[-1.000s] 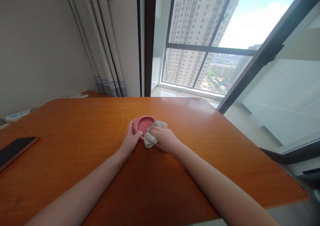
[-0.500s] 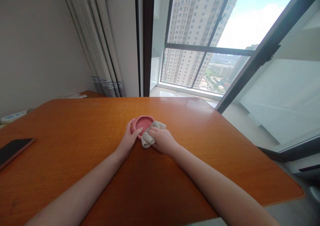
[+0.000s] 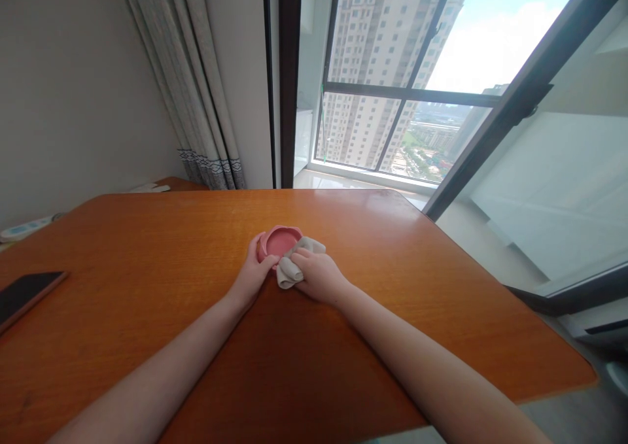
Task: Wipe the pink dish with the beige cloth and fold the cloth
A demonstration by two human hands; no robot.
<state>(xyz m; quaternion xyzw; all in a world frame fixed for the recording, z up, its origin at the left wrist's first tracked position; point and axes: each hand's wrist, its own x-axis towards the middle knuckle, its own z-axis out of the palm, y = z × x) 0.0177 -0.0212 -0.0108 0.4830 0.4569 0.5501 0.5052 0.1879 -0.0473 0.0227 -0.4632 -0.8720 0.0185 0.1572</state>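
A shallow pink dish (image 3: pixel 282 240) with an angular rim is at the middle of the wooden table, its hollow facing up. My left hand (image 3: pixel 254 271) grips its left side, fingers around the outside and thumb at the near rim. Bunched in my right hand (image 3: pixel 318 275) is a light grey cloth (image 3: pixel 290 273), pressed against the dish's near right rim. The cloth covers that part of the rim, and some of my right fingers are hidden behind it.
The wooden table (image 3: pixel 161 254) spreads out on all sides of my hands. A dark-screened phone (image 3: pixel 29 290) lies at the left edge. Behind it is a white remote-like object (image 3: pixel 27 229). A grey curtain (image 3: pixel 196 91) hangs beyond the table, left of a large window (image 3: pixel 392 91).
Both hands keep their hold on the dish and cloth. My left thumb has shifted slightly from inside the dish toward its near rim. The view has moved very little.
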